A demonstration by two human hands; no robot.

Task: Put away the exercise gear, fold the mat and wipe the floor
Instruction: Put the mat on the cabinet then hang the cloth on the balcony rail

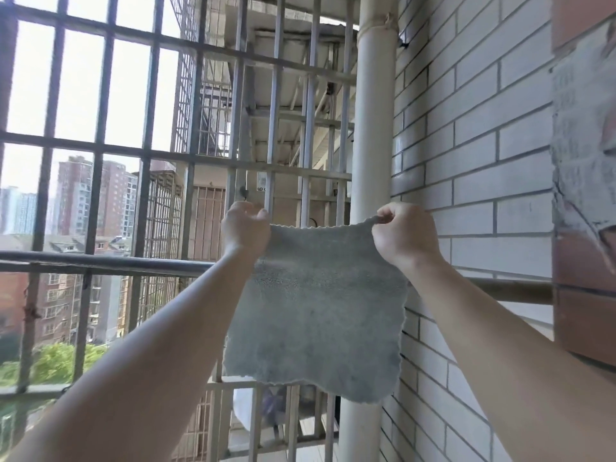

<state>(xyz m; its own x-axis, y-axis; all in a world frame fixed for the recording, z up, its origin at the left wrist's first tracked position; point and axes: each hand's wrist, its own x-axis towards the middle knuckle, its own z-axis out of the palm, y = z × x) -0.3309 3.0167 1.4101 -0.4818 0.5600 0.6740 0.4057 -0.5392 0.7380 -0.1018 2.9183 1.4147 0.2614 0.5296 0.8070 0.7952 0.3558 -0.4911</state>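
Observation:
A square grey cloth (316,315) hangs spread out flat in front of me, at about chest height. My left hand (245,228) pinches its top left corner and my right hand (405,233) pinches its top right corner. Both arms reach forward and up. The cloth's lower edge hangs free. Behind it runs a dark horizontal rail (100,263) at about the level of the cloth's upper part; the cloth does not rest on it. No mat, exercise gear or floor is in view.
A metal window grille (146,151) fills the left and middle. A white vertical pipe (371,135) stands just behind the cloth. A white brick wall (483,161) closes the right side, with a red-brown corner (583,295) at far right.

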